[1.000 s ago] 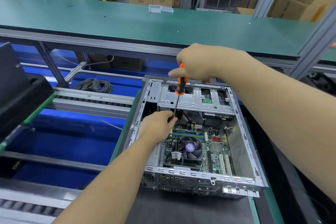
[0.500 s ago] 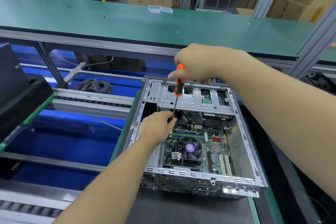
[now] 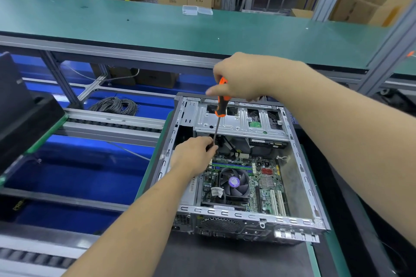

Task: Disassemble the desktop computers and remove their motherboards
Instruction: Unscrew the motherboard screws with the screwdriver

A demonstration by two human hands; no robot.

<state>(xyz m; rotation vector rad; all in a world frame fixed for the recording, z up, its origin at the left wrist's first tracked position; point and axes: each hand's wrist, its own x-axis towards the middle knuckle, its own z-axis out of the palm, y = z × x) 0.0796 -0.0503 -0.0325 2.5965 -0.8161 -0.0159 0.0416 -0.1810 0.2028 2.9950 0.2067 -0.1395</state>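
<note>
The open desktop case (image 3: 299,164) sits at centre frame, its motherboard (image 3: 258,182) still inside. The right hand (image 3: 243,78) grasps the screwdriver (image 3: 220,108); the left hand (image 3: 193,153) pinches its shaft near the tip. Risk: a slipping tip could gouge the board or drop a screw among components.

Two bare forearms, no sleeves, no gloves

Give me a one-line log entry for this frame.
right hand: holds screwdriver handle | left hand: pinches shaft near tip | motherboard: still in case
</note>
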